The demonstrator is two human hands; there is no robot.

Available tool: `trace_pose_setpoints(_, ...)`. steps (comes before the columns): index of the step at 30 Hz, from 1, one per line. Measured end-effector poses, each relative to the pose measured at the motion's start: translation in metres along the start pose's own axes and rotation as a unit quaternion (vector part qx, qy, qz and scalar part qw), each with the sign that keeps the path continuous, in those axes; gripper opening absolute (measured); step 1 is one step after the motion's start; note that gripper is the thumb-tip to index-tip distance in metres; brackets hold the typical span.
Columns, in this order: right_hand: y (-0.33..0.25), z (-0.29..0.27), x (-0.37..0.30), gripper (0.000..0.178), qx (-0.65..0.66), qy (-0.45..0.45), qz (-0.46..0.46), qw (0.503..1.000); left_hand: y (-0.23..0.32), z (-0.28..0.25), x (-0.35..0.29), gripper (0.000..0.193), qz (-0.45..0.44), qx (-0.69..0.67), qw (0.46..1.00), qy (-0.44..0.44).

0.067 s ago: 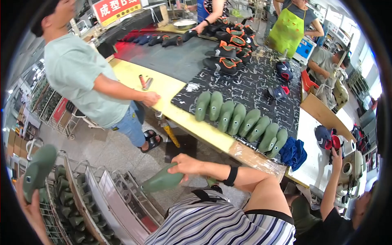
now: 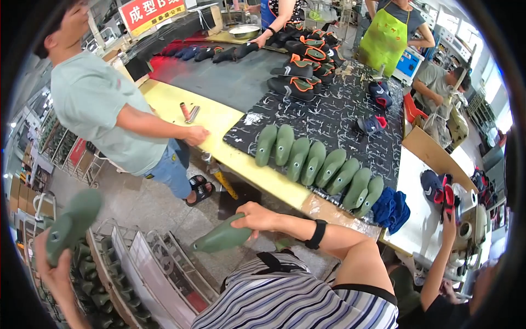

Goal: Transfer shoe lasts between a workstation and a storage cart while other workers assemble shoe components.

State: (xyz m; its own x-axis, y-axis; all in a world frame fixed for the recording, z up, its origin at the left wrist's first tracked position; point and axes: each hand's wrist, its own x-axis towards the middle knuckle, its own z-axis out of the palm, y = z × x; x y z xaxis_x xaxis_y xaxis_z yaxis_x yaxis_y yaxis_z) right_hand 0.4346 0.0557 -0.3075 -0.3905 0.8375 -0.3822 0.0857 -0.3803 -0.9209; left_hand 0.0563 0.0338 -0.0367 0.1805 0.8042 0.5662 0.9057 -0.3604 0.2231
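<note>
My left hand is raised at the lower left and grips a dark green shoe last by its lower end. My right hand, with a black wristband behind it, reaches across my striped shirt and holds a second green shoe last, toe pointing left and down. Below both hands stands a metal rack with more green lasts stored in its left part. On the worktable ahead, several green lasts lie side by side on a black patterned mat.
A person in a pale green T-shirt stands at the left with a hand on the yellow table edge. Black shoes with orange trim sit farther back. Other people work at the far side and right, one arm raised near me.
</note>
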Motion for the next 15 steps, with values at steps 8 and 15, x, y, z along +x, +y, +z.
trace_pose_setpoints(8, -0.006, -0.191, -0.056, 0.03, -0.054, 0.106, -0.033, 0.992, 0.114, 0.339, 0.024, 0.029, -0.157, -0.324, 0.929, -0.09)
trace_pose_setpoints(15, -0.013, -0.292, -0.02, 0.036, 0.0, 0.115, -0.035, 0.993, 0.129, 0.524, 0.067, 0.027, -0.276, -0.417, 0.866, -0.019)
